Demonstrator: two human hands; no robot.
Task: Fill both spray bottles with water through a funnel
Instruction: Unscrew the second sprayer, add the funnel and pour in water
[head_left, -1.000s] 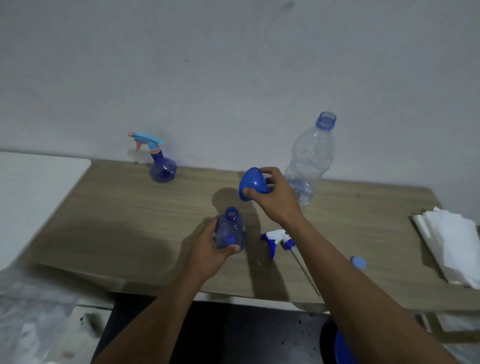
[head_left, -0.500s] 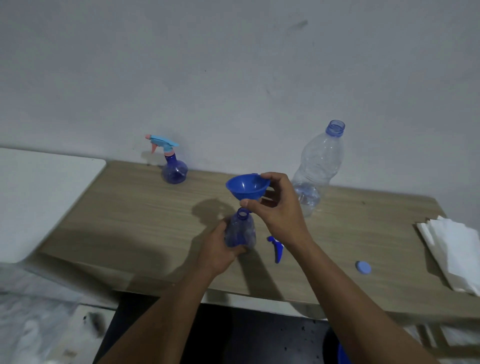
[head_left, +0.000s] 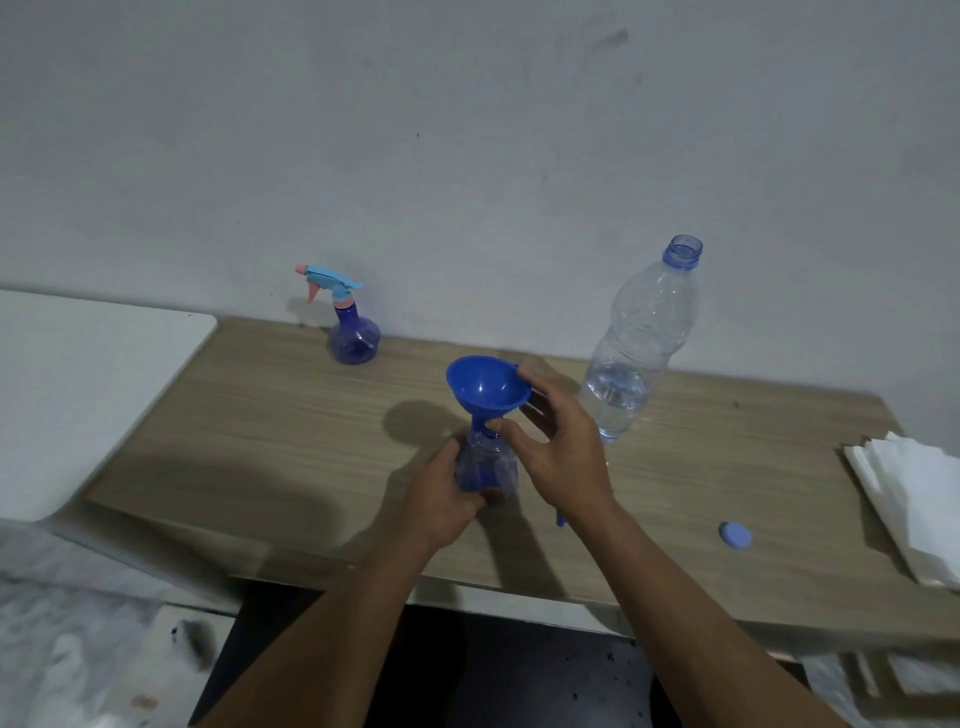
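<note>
Left grip and right grip are bare.

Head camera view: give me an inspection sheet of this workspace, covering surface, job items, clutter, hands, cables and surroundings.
Surface: wooden table, bare wood grain showing.
Job's things: blue funnel sits in the neck of the open spray bottle; second spray bottle stands near the wall with its trigger head on; water bottle is upright, uncapped and partly filled.
Clutter: blue cap and a stack of white paper towels lie at the table's right.
Hands: left hand grips the open spray bottle; right hand is beside the funnel with fingers spread, grip unclear.
Cables: nothing seen.
Surroundings: plain wall behind; white surface left of the table.
</note>
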